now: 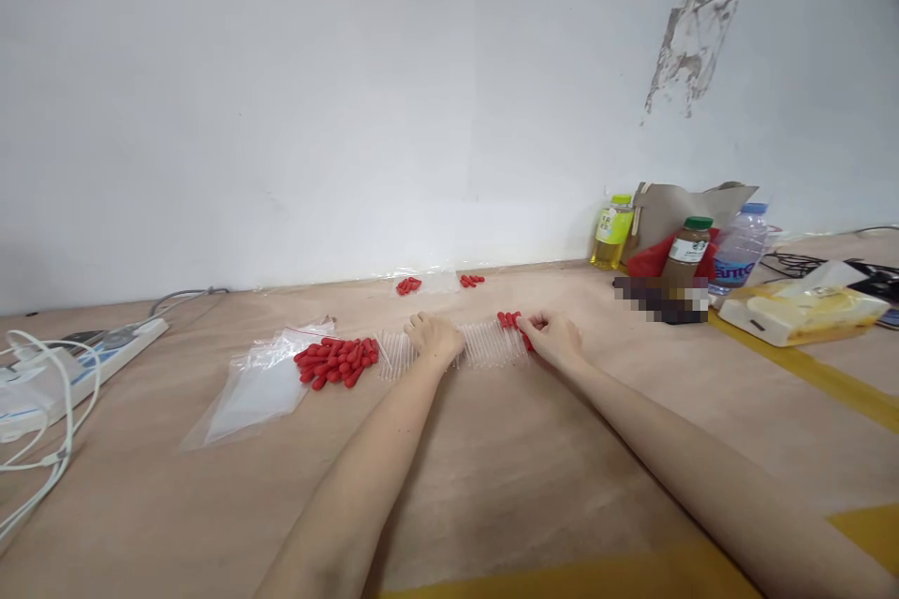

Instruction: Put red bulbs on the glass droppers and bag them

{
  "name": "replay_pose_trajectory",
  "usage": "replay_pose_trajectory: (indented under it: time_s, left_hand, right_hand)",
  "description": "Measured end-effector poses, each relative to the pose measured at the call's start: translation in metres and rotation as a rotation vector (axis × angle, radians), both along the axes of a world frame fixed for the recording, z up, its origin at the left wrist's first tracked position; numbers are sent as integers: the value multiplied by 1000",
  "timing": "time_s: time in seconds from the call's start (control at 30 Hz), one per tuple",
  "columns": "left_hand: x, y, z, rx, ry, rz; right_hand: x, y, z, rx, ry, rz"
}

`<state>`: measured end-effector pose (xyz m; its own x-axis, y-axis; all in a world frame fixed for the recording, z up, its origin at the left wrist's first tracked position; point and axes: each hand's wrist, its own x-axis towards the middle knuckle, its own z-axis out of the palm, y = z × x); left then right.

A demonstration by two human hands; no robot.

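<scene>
A row of thin clear tubes (484, 346) lies side by side on the brown-covered surface. Over the middle of this row is my left hand (436, 339), palm down with its fingers curled; whatever it grips is hidden beneath it. At the row's right end, my right hand (556, 337) pinches a red dropper bulb (526, 340) between thumb and fingertips. A few more red bulbs (507, 319) sit at the upper ends of the tubes beside it. Left of the row lies a pile of loose red bulbs (337, 361), touching some clear plastic bags (257, 393).
Near the wall, a clear bag (439, 282) lies by small groups of red bulbs (408, 285). At right stand a yellow-green bottle (612, 232), a brown bottle (685, 251), a clear bottle (741, 248) and a tissue pack (801, 311). A white power strip (112, 360) with cables is at left.
</scene>
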<state>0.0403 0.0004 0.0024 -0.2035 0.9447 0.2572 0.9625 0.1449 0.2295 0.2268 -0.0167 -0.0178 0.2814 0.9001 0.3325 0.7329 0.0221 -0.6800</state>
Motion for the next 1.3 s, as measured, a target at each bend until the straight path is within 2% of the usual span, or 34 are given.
replay_pose_trajectory:
  time_s: [0.13, 0.23, 0.47, 0.57, 0.67, 0.77, 0.87, 1.13, 1.3]
  left_hand:
    - [0, -1, -2, 18, -75, 1]
    - [-7, -6, 4, 50, -148, -73]
    - [-53, -45, 29, 136, -295, -467]
    - [-74, -66, 21, 171, -313, -689]
    - [-87, -80, 3, 210, -263, -809]
    - [-90, -87, -12, 235, -241, -862]
    - [-89, -88, -18, 262, -258, -876]
    - [-90, -85, -20, 265, -313, -892]
    - [-90, -87, -21, 282, -301, -868]
  right_hand:
    - [-4, -5, -1, 47, 7, 48]
    - [-8, -9, -5, 124, 32, 134]
    - [-31, -26, -10, 224, 234, 468]
    - [-47, -33, -8, 253, 216, 613]
    - [-61, -39, -4, 262, 89, 765]
    - [-72, -44, -1, 268, 33, 843]
    - [-76, -47, -1, 321, 65, 845]
    - [-76, -53, -6, 354, 4, 867]
    - [-75, -55, -6, 354, 39, 895]
